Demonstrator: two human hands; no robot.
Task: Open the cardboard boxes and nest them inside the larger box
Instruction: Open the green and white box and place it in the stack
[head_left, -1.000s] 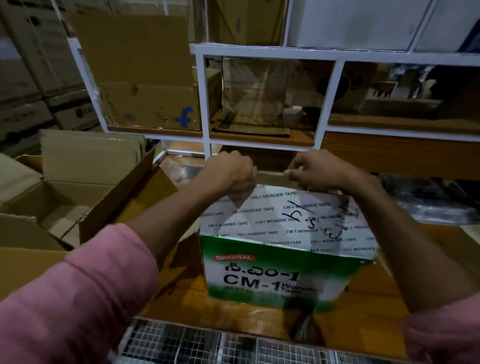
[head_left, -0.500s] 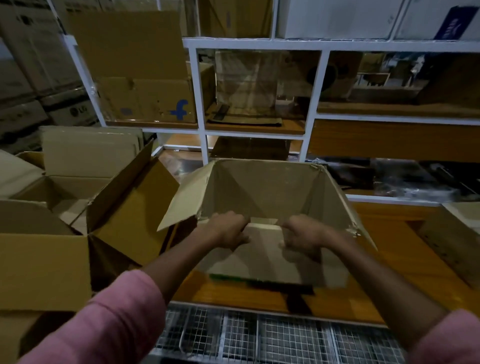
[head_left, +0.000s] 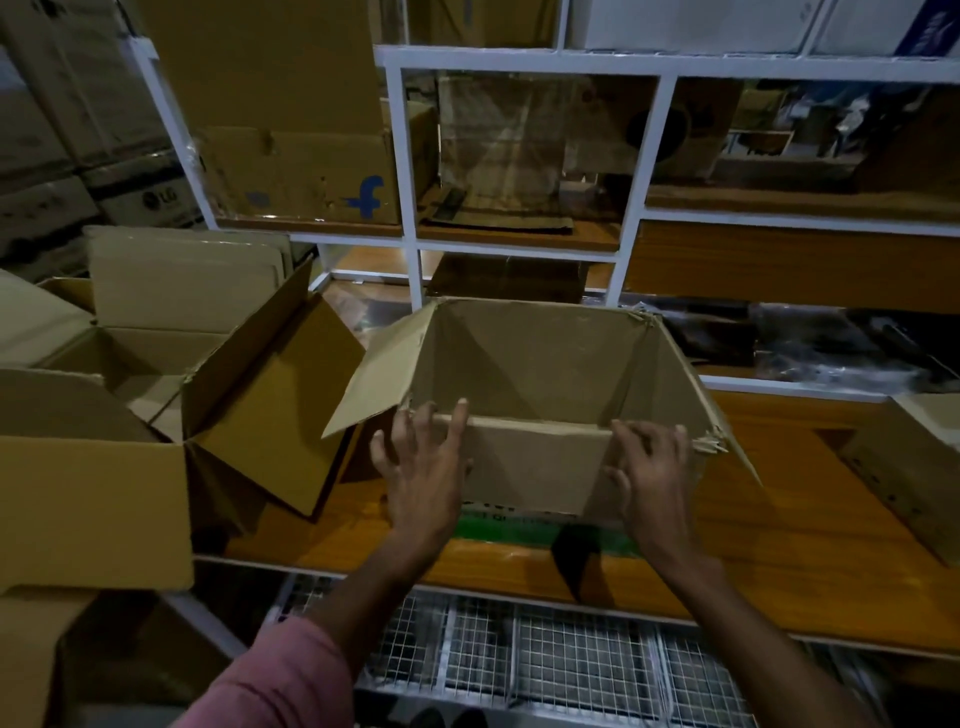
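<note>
Opened box (head_left: 524, 364) sits on worktop (head_left: 810, 519) beside larger box (head_left: 93, 483); both hands, left (head_left: 423, 473) and right (head_left: 652, 480), fingers spread at near flap, gripping nothing; likely light, flexible; grip opposite walls.

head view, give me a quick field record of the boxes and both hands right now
opened box: on the wooden shelf board, top open, inside looks empty
near flap: folded down toward the person
left flap: splayed outward
left hand: fingers spread, at the near left rim
right hand: fingers spread, at the near right rim
larger box: to the left, flaps open
box on rack: behind, blue f mark
wire mesh: below the board
</note>
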